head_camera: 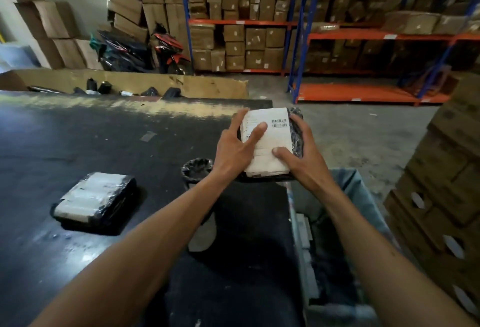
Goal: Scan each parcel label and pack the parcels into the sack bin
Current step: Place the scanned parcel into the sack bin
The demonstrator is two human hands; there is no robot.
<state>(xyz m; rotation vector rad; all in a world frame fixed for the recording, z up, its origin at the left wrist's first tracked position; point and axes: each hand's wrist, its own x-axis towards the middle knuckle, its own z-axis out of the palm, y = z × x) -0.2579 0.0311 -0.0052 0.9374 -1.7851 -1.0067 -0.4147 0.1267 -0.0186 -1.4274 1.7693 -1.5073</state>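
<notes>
Parcel in hand (270, 142): black wrap, white label up, barcode showing at the label's upper right. It's held centre-right of the frame, over the right edge of the worktop (78, 145), just above and beyond the sack bin (363, 197).

Left hand (233, 150): fingers spread across the label and the parcel's left edge, thumb under or behind, can't see it. Reads as holding or steadying rather than a full wrap. Right hand (304, 160): curled round the parcel's right side, thumb pressed on the label. So both hands are on the same parcel.

No scanner visible anywhere in frame, so I can't tell if this label has been scanned yet.

Progress, as a judgement:
- Sack bin at lower right already has some pale items inside; contents are blurred, no count possible. Some packing looks done.
- Second parcel (96, 202), black wrap with white top, lies lower left on the worktop, well apart from the hands. Still to do.
- A small black-wrapped round package (197, 171) sits just left of the left wrist. Likely also pending.
- More dark parcels in the cardboard trough (207, 85) at the worktop's far edge, upper left.

Call it mid-batch, with several left.
</notes>
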